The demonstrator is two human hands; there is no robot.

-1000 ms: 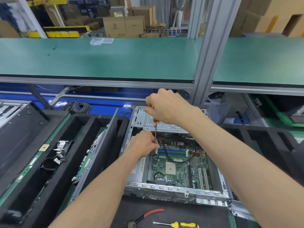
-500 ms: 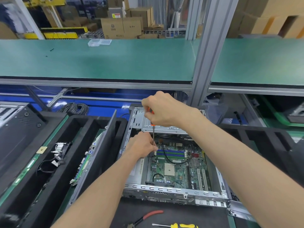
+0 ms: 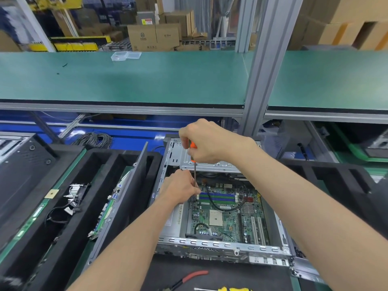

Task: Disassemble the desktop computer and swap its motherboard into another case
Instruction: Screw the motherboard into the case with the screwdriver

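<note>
the open computer case (image 3: 220, 246) lies flat at the middle of the worktop (image 3: 220, 278), close to its near edge, with the green motherboard (image 3: 228, 215) seated inside it. the right hand (image 3: 206, 141) has its grip closed round the orange handle of a screwdriver (image 3: 194, 175), which stands nearly upright with its thin shaft running down to the far left corner of the motherboard. the left hand (image 3: 178, 189) has its fingers curled at the lower part of the shaft, pinching it just above the board beside the blue and green memory slots (image 3: 218, 197). a black cable (image 3: 212, 203) loops across the board.

to the left of the case a black foam tray (image 3: 69, 206) holds a second board (image 3: 105, 215) standing on edge and a bundle of loose connectors (image 3: 72, 198). at the near edge of the worktop lie red-handled pliers (image 3: 189, 278) and a yellow-handled screwdriver (image 3: 228, 289). a small clear plastic box (image 3: 125, 55) sits on the green shelf (image 3: 126, 80) above.
</note>
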